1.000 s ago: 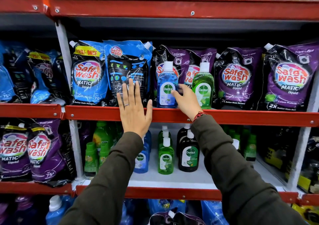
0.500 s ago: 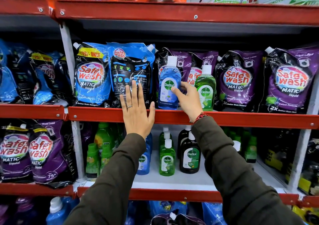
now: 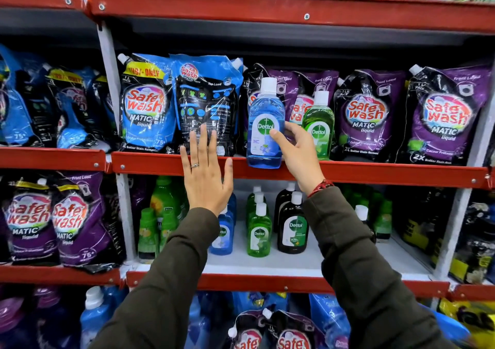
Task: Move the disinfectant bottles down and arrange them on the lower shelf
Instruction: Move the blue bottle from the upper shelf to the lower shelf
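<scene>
My right hand (image 3: 297,150) grips a blue Dettol bottle (image 3: 265,123) with a white cap, held out over the front lip of the upper shelf (image 3: 375,173). A green Dettol bottle (image 3: 320,126) stands just right of it on that shelf, in front of purple pouches. My left hand (image 3: 205,172) is flat and open, fingers spread, against the shelf's red edge and a blue pouch. On the lower shelf (image 3: 294,264) stand a blue bottle (image 3: 222,235), a green bottle (image 3: 258,232) and a dark bottle (image 3: 294,225), with more behind them.
Blue Safewash pouches (image 3: 146,105) fill the upper shelf's left, purple pouches (image 3: 444,115) its right. Small green bottles (image 3: 147,231) stand at the lower shelf's left and back right. A white upright (image 3: 109,80) divides the bays. More pouches sit below.
My right hand has lifted the blue bottle off the upper shelf and pulled it forward over the red edge. My left hand has stayed in place.
</scene>
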